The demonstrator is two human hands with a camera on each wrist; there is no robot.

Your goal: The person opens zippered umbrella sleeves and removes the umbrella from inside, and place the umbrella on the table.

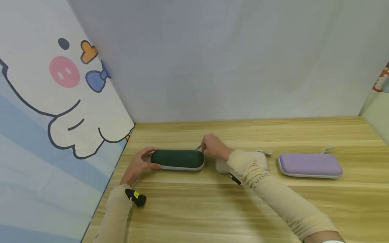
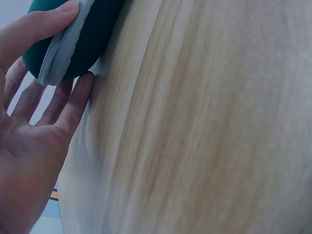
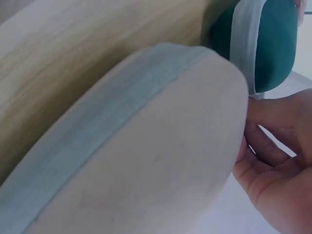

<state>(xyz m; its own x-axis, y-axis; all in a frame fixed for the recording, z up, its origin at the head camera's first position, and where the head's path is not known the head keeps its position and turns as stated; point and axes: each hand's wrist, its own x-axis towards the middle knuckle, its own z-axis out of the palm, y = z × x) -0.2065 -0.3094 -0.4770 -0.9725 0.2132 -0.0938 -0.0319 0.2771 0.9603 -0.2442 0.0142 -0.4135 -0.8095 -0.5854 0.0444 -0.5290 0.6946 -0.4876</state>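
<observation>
Three cases lie in a row across the wooden desk [image 1: 212, 209]: a dark green oval zip case [image 1: 177, 159], a cream case [image 1: 223, 166] just beside it, and a lilac rectangular case [image 1: 310, 164] apart. Bare desk lies open nearer the person; the cartoon-printed panel [image 1: 60, 101] walls the left.

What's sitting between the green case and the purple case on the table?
In the head view, a beige case lies between the green case and the purple case, mostly hidden by the right forearm; the right hand is at the green case's end.
</observation>
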